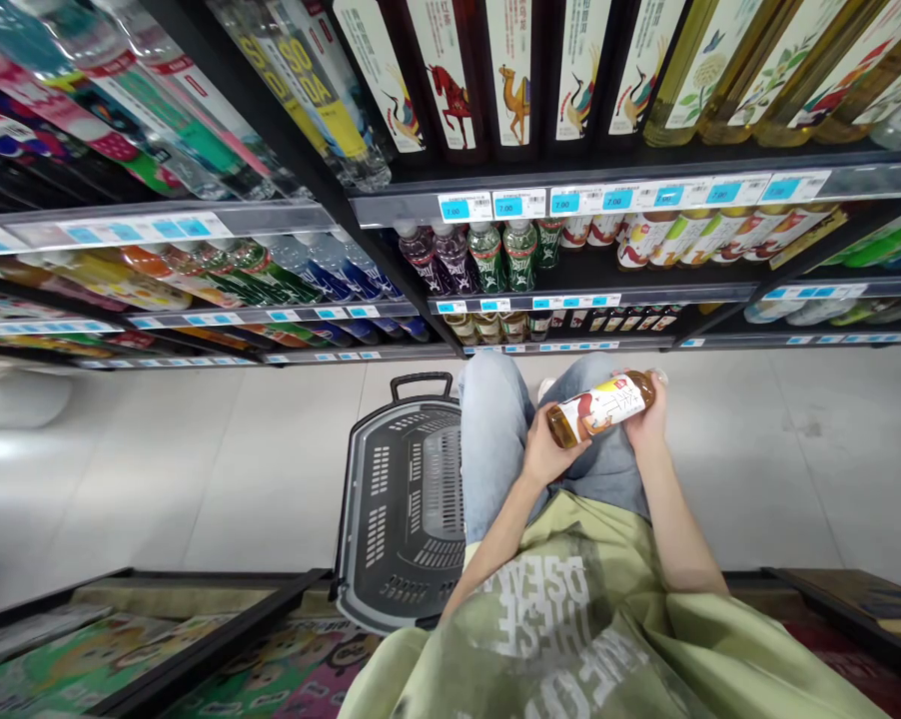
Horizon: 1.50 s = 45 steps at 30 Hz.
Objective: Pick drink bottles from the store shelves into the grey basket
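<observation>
Head view: one tea bottle (601, 407) is lying tilted over the legs (495, 439); the left hand (547, 449) is clamping its base, and the right hand (651, 409), its fingers partly hidden, is apparently gripping the cap end. Supporting both ends should be keeping it steady. One basket (391, 559) is standing beside; five dark bottles (511, 75) are lining the upper shelf (391, 205).

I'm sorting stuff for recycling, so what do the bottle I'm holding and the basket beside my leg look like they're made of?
Bottle: probably clear plastic, smooth and glossy, as amber shows through its shiny ends; glass can't be ruled out.
Basket: likely molded plastic, gray with a dull sheen, judging by its slotted, one-piece-looking walls.
</observation>
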Tool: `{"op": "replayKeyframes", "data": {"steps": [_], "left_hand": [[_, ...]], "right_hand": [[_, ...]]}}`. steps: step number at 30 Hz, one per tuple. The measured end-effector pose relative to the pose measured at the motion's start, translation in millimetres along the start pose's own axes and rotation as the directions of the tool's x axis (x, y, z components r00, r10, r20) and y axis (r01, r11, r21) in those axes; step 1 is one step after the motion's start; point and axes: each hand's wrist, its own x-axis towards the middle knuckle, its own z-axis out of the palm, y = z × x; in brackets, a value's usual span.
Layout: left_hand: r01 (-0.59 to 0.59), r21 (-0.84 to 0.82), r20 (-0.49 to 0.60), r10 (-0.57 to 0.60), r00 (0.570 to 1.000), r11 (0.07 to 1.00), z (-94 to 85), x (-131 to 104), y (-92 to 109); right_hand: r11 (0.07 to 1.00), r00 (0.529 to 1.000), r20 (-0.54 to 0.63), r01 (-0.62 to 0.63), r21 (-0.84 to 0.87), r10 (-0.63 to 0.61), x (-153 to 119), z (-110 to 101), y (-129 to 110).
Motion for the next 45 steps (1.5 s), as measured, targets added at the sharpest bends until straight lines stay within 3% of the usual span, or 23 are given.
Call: {"op": "replayKeyframes", "data": {"steps": [7, 15, 22, 29, 35, 40, 45], "left_hand": [[0.047, 0.125, 0.079, -0.058, 0.995, 0.991, -2.8, -1.4, 8.1], [0.174, 0.067, 0.221, -0.184, 0.958, 0.983, -9.9, 1.6, 9.8], [0.371, -0.007, 0.408, -0.337, 0.849, 0.928, -13.0, 7.6, 8.2], [0.435, -0.084, 0.382, -0.374, 0.845, 0.897, -5.1, 6.6, 0.1], [0.386, -0.182, 0.287, -0.327, 0.901, 0.904, -0.8, 6.0, -6.7], [0.111, -0.189, 0.120, -0.089, 0.989, 0.976, 4.4, 0.5, -10.6], [-0.051, -0.130, 0.074, 0.061, 0.995, 0.990, 8.5, -1.1, -17.5]], "right_hand": [[0.999, 0.999, 0.013, -0.048, 0.003, 0.048, 0.3, -9.0, -0.4], [0.998, 0.999, 0.006, 0.037, 0.043, -0.037, -5.0, -13.0, 1.0], [0.999, 1.000, 0.011, -0.008, 0.031, 0.008, -2.5, -6.5, 1.6], [1.000, 1.000, 0.008, -0.015, 0.011, 0.015, -0.9, -3.8, 0.7], [0.999, 0.999, -0.012, -0.036, 0.006, 0.036, 1.7, -6.1, 0.6], [0.997, 0.998, 0.015, -0.059, -0.040, 0.060, 4.2, -7.1, 1.4], [1.000, 1.000, 0.007, -0.024, -0.002, 0.024, 3.5, -4.5, 1.0]]}}
